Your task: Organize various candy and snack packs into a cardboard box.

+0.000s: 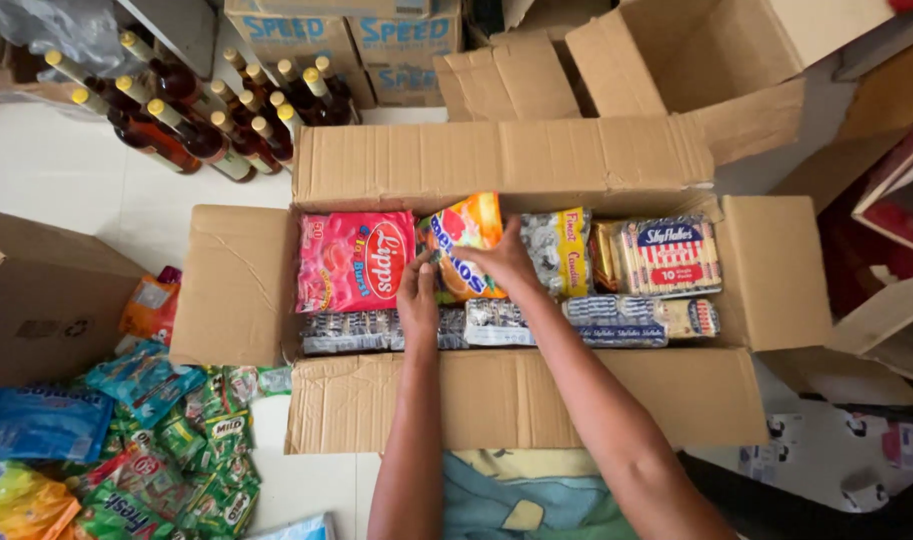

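head view looks down into an open cardboard box [496,400] on the floor, and both hands are inside it. the left hand [417,300] and the right hand [506,262] both hold the same thing — an orange candy bag [463,232]. the bag stands up on its end, long way running near to far, between a pink candy bag [354,260] on its left and a grey and yellow packet [558,248] on its right. the left grip is clenched on the bag's near left edge. the right grip is closed over its near right side. the bag lies just far of both hands, and both are about as close to it.

the lower part of the orange bag is hidden behind the hands, so i cannot tell if it touches the box bottom. a row of blue and white cracker packs [616,322] lies along the near side of the box — some are hidden under the arms. more cracker packs [666,255] sit far right. bottles [196,110] stand far left, and loose green sachets [191,470] lie on the floor near left.
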